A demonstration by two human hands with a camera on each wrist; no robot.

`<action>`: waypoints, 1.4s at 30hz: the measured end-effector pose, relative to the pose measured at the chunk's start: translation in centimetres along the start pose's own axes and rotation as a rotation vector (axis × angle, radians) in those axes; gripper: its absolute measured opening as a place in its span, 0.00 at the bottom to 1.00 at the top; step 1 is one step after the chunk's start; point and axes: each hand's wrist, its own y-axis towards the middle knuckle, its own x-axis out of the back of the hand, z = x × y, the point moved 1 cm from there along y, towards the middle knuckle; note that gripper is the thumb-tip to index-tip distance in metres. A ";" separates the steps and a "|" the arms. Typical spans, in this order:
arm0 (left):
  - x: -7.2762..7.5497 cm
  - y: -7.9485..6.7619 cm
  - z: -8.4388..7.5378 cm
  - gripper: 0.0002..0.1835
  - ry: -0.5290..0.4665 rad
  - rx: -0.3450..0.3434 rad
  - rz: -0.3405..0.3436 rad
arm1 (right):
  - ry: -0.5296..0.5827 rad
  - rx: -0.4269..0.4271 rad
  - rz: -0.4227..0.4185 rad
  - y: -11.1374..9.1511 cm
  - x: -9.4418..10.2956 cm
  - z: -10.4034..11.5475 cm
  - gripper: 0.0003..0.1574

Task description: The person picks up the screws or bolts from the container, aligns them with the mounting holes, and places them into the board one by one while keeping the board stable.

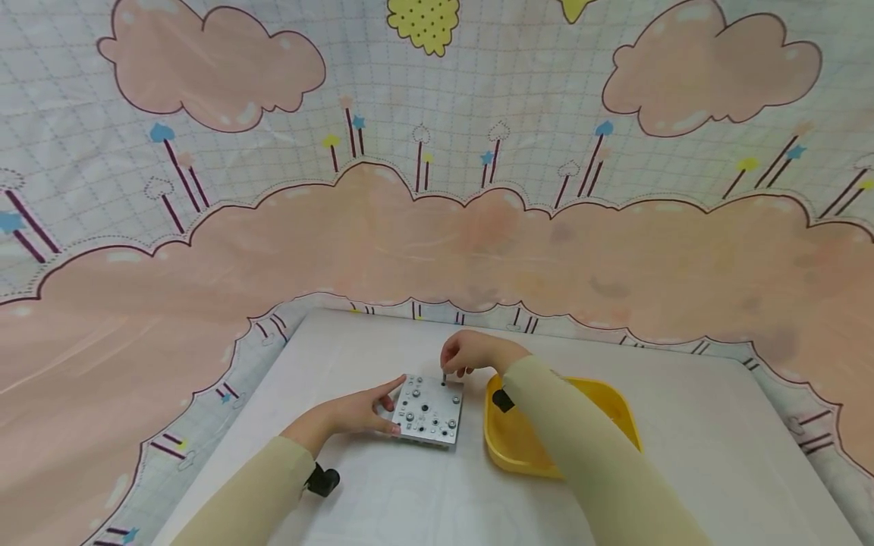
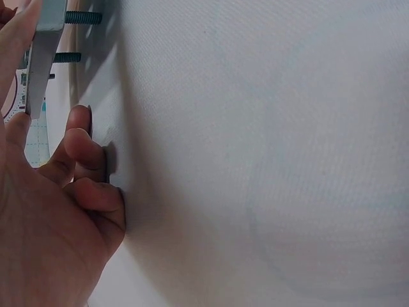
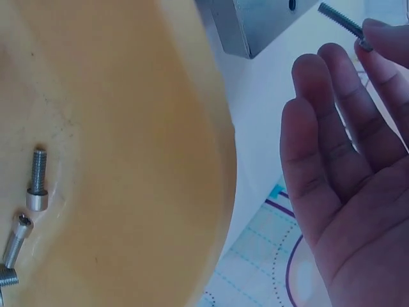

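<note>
A silver metal plate [image 1: 426, 413] with several holes and screw heads sits on the white table. My left hand [image 1: 351, 413] grips its left side, index finger at the far corner and thumb at the near one. Threaded screw ends [image 2: 83, 18] stick out of the plate's underside in the left wrist view; the other left fingers are curled near the tabletop. Over a hole by the plate's far edge, my right hand [image 1: 476, 351] pinches a socket head screw [image 3: 342, 20] by its head between thumb and index finger, threaded end toward the plate. Its other fingers are loosely extended.
To the right of the plate stands a yellow plastic bin [image 1: 505, 455], under my right forearm. Inside it lie several loose screws [image 3: 38, 179]. A patterned cloth [image 1: 437, 243] hangs behind the white table [image 1: 710, 440] and along its sides.
</note>
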 end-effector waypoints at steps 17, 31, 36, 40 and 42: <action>-0.1 0.1 0.1 0.57 -0.028 -0.025 0.001 | -0.096 -0.045 0.019 0.9 -1.0 -0.1 0.03; 0.1 -0.3 -0.3 0.57 -0.027 -0.021 0.001 | -0.290 -0.016 0.027 0.7 -1.5 0.9 0.04; 0.1 -0.3 -0.4 0.57 -0.035 -0.023 0.010 | -0.286 0.020 0.011 0.4 -1.1 0.8 0.04; 0.1 -0.2 -0.3 0.57 -0.019 -0.009 0.010 | -0.256 0.043 -0.006 0.0 -0.6 0.3 0.05; 0.1 -0.1 -0.2 0.57 -0.008 -0.001 0.009 | -0.241 0.051 -0.010 -0.3 -0.3 0.1 0.07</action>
